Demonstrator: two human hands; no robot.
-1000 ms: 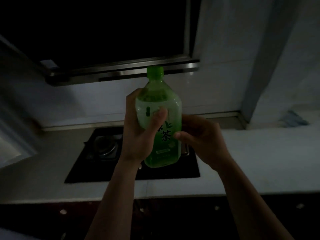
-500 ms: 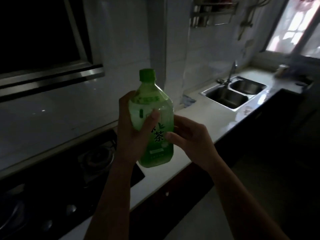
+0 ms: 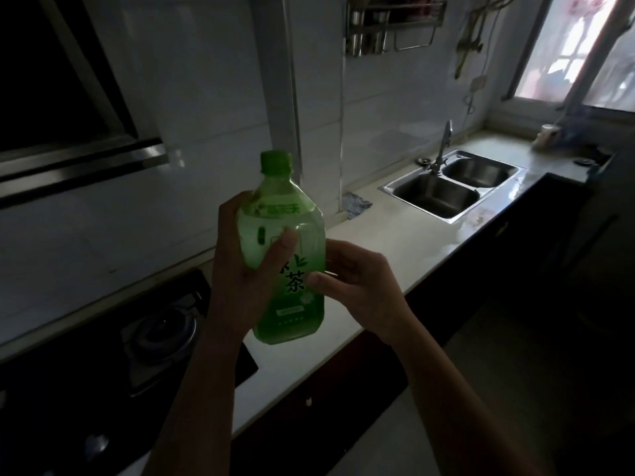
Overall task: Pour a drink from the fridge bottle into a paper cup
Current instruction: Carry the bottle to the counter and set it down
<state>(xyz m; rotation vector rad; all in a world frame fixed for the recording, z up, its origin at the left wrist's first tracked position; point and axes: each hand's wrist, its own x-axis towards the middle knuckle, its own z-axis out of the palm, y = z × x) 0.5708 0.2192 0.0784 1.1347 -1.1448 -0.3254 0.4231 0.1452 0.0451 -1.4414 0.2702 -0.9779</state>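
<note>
Above the white table (image 3: 395, 242), both hands grip the capped green plastic tea bottle (image 3: 288, 255) upright: left hand (image 3: 240, 280) wrapping it, right hand (image 3: 357, 286) pinching its side.

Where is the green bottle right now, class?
The green bottle is centre of the head view, held upright over the white counter between stove and sink, gripped by the left hand, right hand at its side.

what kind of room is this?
Most likely a home kitchen: a double-basin steel sink with a tap, a gas hob in the same counter, and a utensil rack on the tiled wall.
</note>
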